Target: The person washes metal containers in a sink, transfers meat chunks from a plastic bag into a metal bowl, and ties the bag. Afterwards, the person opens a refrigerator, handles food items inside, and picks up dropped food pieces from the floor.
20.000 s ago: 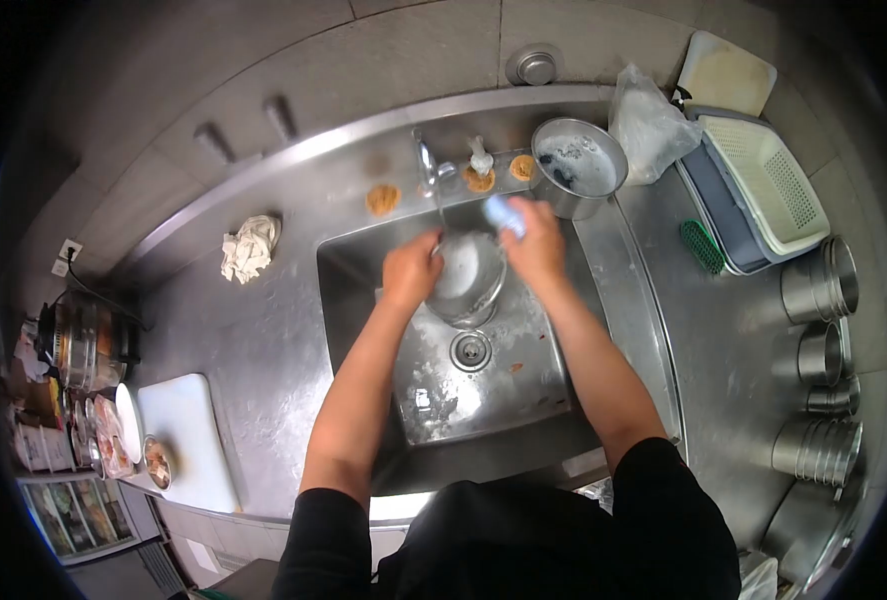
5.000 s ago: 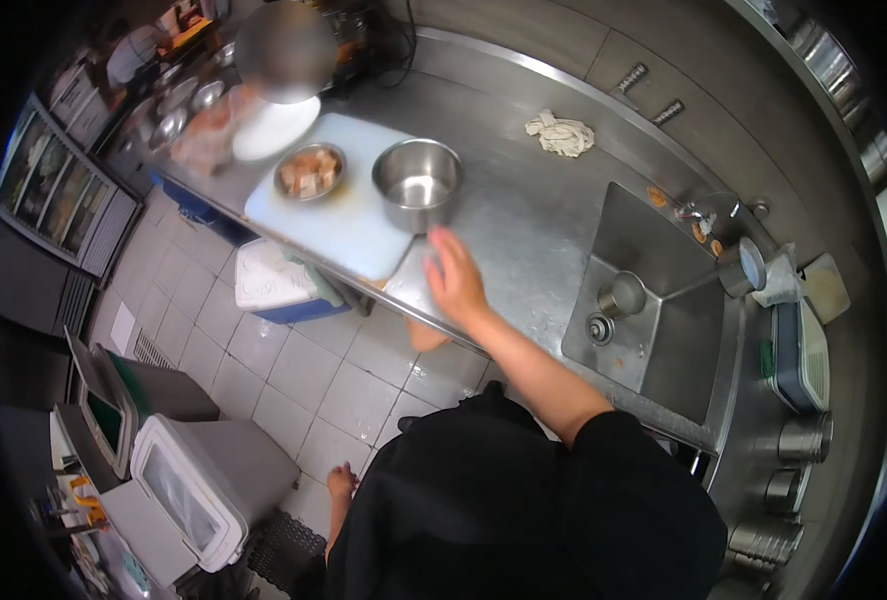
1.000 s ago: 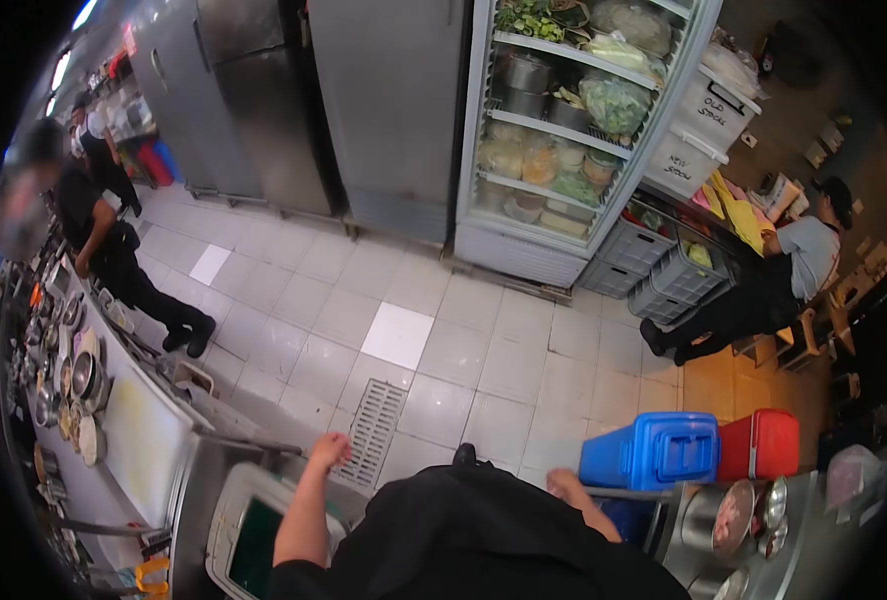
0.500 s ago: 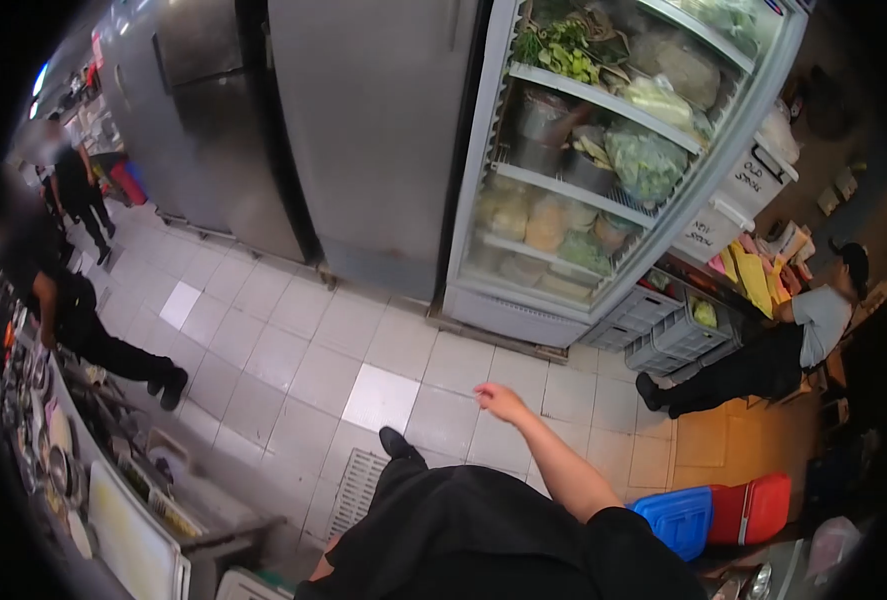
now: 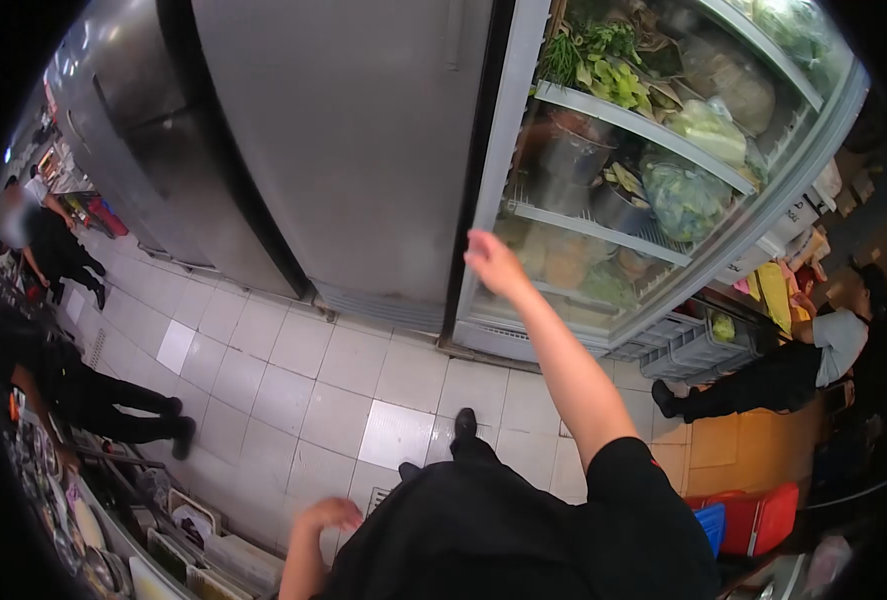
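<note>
My right hand (image 5: 495,264) reaches forward, its fingers loosely bent and apart, in front of the left edge of a glass-door fridge (image 5: 482,180). Whether the fingertips touch the door frame cannot be told. Behind the closed glass are leafy greens (image 5: 613,75), a bagged green vegetable (image 5: 685,195) and a metal pot (image 5: 571,160). My left hand (image 5: 333,514) hangs low at my left side over the floor, fingers stretched out and holding nothing.
A steel fridge (image 5: 353,150) adjoins the glass one. Grey crates (image 5: 678,345) and a person (image 5: 833,345) are on the right; red (image 5: 758,520) and blue (image 5: 710,527) containers lie lower right. Another person (image 5: 93,390) stands left by a cluttered counter (image 5: 83,500). Tiled floor (image 5: 273,390) lies between.
My right hand has risen and moved forward to the glass fridge's left edge. My left hand has come into view. The fridges appear closer, and my feet have shifted.
</note>
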`<state>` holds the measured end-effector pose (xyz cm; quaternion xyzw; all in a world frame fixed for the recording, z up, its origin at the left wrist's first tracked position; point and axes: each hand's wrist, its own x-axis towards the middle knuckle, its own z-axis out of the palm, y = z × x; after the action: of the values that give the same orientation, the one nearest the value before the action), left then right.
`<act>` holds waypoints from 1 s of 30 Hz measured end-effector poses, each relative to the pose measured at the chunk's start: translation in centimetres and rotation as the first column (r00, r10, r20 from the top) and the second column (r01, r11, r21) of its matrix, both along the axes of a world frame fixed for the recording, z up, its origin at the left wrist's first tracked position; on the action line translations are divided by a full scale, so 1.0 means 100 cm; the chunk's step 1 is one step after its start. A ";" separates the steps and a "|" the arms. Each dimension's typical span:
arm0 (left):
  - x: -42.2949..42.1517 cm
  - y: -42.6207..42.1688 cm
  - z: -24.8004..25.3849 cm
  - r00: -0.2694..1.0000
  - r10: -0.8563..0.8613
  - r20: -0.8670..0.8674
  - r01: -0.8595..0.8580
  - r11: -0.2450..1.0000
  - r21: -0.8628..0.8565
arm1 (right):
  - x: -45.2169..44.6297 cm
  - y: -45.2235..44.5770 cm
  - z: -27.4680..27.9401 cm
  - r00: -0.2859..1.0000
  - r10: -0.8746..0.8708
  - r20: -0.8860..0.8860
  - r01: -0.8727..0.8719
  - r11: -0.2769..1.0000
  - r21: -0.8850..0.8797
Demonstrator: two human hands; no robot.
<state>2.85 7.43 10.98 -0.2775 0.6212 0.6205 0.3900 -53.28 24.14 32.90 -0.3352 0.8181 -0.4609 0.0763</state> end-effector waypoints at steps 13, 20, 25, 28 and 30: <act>-0.066 0.100 0.120 0.913 0.350 0.207 -0.338 0.936 -0.094 | -0.121 -0.112 0.016 0.983 -0.181 -0.024 0.178 0.980 -0.087; -0.102 0.107 0.132 0.877 0.426 0.223 -0.412 0.905 -0.108 | -0.125 -0.113 0.005 0.984 -0.167 -0.061 0.156 0.977 -0.146; -0.097 0.100 0.139 0.860 0.457 0.226 -0.445 0.889 -0.105 | -0.118 -0.111 0.014 0.982 -0.172 -0.075 0.158 0.974 -0.165; -0.087 0.088 0.138 0.860 0.455 0.229 -0.449 0.890 -0.084 | -0.105 -0.102 0.010 0.983 -0.155 -0.103 0.135 0.974 -0.181; -0.082 0.075 0.137 0.868 0.444 0.223 -0.440 0.895 -0.071 | -0.087 -0.092 0.006 0.980 -0.160 -0.120 0.134 0.971 -0.196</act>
<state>-5.36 14.92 24.71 -0.4865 0.4965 0.6507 0.3057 -62.00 14.96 33.52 -0.3098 0.7970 -0.5165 -0.0455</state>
